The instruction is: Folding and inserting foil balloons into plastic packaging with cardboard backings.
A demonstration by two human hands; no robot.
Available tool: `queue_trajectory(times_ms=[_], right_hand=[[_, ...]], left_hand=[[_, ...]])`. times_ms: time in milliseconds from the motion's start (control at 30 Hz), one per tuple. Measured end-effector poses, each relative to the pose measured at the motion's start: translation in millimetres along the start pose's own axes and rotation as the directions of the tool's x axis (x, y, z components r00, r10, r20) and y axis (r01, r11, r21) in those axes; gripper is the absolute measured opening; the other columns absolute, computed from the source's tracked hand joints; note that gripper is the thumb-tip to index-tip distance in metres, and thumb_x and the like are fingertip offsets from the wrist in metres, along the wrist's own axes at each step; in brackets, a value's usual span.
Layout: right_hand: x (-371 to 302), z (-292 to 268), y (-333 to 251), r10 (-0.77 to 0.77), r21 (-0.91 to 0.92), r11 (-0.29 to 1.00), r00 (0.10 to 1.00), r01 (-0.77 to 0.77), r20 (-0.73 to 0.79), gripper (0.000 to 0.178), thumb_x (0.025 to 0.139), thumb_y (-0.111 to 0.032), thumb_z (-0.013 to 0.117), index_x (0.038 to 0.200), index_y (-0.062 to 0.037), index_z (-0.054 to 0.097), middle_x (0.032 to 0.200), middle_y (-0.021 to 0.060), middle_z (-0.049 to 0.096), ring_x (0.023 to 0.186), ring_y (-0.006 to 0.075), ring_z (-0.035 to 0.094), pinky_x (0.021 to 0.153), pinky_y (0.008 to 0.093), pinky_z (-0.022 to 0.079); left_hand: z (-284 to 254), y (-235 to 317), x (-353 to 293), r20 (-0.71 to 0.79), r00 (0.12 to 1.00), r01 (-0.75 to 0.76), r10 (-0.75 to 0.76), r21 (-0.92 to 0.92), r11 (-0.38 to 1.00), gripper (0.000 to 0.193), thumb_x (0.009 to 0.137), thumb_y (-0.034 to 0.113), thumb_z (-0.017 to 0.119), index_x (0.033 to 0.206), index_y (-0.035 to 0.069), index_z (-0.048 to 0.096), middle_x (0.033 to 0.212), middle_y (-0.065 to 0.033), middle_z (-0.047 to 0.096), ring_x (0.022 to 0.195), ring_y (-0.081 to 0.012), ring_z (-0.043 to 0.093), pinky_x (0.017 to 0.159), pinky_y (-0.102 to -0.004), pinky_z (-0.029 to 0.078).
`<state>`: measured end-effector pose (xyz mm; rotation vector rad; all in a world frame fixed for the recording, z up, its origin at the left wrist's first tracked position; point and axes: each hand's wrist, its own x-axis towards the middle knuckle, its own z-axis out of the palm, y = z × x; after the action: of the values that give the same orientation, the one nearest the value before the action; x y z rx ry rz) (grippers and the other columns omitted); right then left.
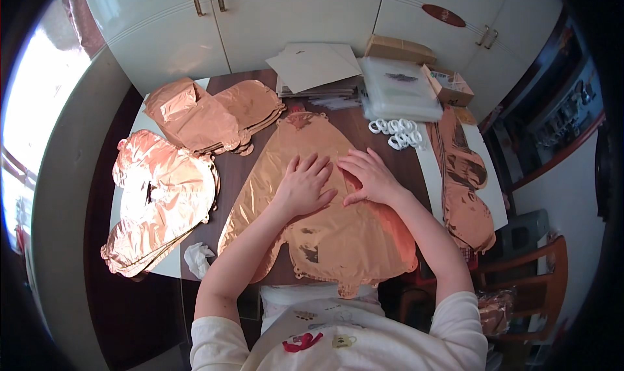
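Observation:
A large flat rose-gold foil balloon (pixel 312 134) lies in front of me, its lower edge reaching the table's near side. My left hand (pixel 302 186) rests palm down on the middle of it, fingers spread. Just to the right, my right hand (pixel 369 177) touches the foil with its fingers slightly bent and the thumb apart. A slanting edge or fold in the foil runs beneath my right hand and forearm. Wrinkles cross the balloon's left side. My palms hide part of the surface below them.
Stacks of flat foil balloons (pixel 175 182) lie at left, with more (pixel 250 104) behind. Folded foil (pixel 465 169) hangs along the right side. Cardboard sheets (pixel 315 65), clear plastic bags (pixel 400 88), a small box (pixel 452 85) and white rings (pixel 396 132) sit at the back. Crumpled tissue (pixel 198 259) is near left.

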<state>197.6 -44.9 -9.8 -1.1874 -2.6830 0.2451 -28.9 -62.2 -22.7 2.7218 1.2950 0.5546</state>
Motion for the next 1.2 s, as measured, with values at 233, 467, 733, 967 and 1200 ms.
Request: queue_trajectory(times_ms=[233, 467, 733, 967, 1200], right_hand=[[3, -2, 1, -0.03, -0.056, 0.998, 0.999, 0.032, 0.036, 0.098, 0.059, -0.068, 0.068, 0.134, -0.0082, 0.046, 0.141, 0.0056, 0.044, 0.136, 0.0242, 0.031, 0.113, 0.0503, 0.018], [16, -11, 2, 0.051, -0.123, 0.992, 0.98, -0.028, 0.192, 0.119, 0.054, -0.075, 0.067, 0.146, -0.0112, 0.027, 0.149, 0.0058, 0.031, 0.14, 0.0245, 0.022, 0.114, 0.0521, 0.014], [26, -19, -3, 0.12, -0.151, 0.986, 0.934, -0.073, 0.336, 0.128, 0.053, -0.074, 0.069, 0.149, -0.0109, 0.012, 0.156, 0.0053, 0.014, 0.144, 0.0287, 0.007, 0.115, 0.0529, 0.007], [31, -23, -10, 0.173, -0.208, 0.974, 0.901, -0.095, 0.398, 0.134, 0.051, -0.073, 0.071, 0.149, -0.0084, 0.008, 0.157, 0.0065, 0.008, 0.144, 0.0297, 0.004, 0.115, 0.0531, 0.006], [29, -21, -10, 0.192, -0.234, 0.967, 0.89, -0.099, 0.414, 0.136, 0.051, -0.075, 0.07, 0.149, -0.0069, 0.005, 0.157, 0.0072, 0.007, 0.144, 0.0305, 0.002, 0.114, 0.0534, 0.006]], left_hand=[[0, 0, 0, 0.0, 1.0, 0.01, -0.01, -0.004, 1.0, 0.057, 0.085, 0.044, 0.054, 0.125, 0.003, 0.051, 0.137, -0.0121, 0.045, 0.131, -0.032, 0.037, 0.108, -0.0513, 0.025], [-1, 0, 2, 0.014, 1.0, 0.003, -0.003, 0.015, 1.0, 0.06, 0.086, 0.046, 0.05, 0.127, 0.002, 0.051, 0.136, -0.0097, 0.046, 0.13, -0.0309, 0.038, 0.107, -0.0527, 0.027], [-4, 1, 0, 0.006, 1.0, -0.011, 0.011, 0.017, 1.0, 0.057, 0.084, 0.046, 0.052, 0.127, 0.01, 0.053, 0.132, -0.0089, 0.048, 0.129, -0.0289, 0.038, 0.107, -0.0532, 0.026], [-15, 9, 4, 0.028, 0.998, -0.049, 0.047, 0.055, 0.997, 0.051, 0.079, 0.046, 0.057, 0.124, 0.02, 0.057, 0.123, -0.0079, 0.051, 0.123, -0.0261, 0.042, 0.103, -0.0602, 0.029], [-12, 1, 18, 0.091, 0.996, -0.023, 0.012, 0.126, 0.992, 0.06, 0.078, 0.05, 0.06, 0.13, 0.02, 0.052, 0.123, -0.0058, 0.052, 0.121, -0.0249, 0.044, 0.102, -0.0621, 0.029]])
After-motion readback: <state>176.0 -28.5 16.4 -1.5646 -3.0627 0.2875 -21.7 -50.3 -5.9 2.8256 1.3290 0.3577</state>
